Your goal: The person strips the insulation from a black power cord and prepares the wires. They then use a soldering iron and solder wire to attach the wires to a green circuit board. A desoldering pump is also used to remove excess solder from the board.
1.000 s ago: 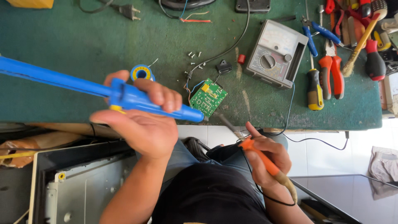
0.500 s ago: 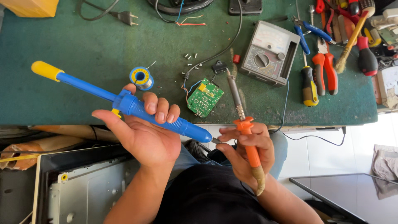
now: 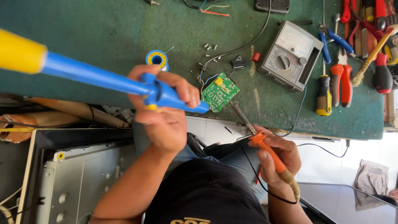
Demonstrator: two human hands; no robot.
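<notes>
My left hand (image 3: pixel 166 112) grips a blue desoldering pump (image 3: pixel 103 81) with a yellow plunger end, raised close to the camera, its tip pointing toward a small green circuit board (image 3: pixel 219 92) on the green bench top (image 3: pixel 83 37). My right hand (image 3: pixel 275 155) holds an orange-handled soldering iron (image 3: pixel 265 145), its metal tip angled up toward the board's lower right edge, just short of it. A blue and yellow solder spool (image 3: pixel 157 59) lies left of the board.
A grey analogue multimeter (image 3: pixel 290 56) sits right of the board, with screwdrivers and red-handled pliers (image 3: pixel 342 81) beyond it. Small screws (image 3: pixel 210 47) and wires lie above the board. A metal appliance casing (image 3: pixel 70 174) stands at the lower left.
My left hand has lifted the pump nearer the camera and swung its tip toward the board. The soldering iron has tilted so its tip points up-left toward the board.
</notes>
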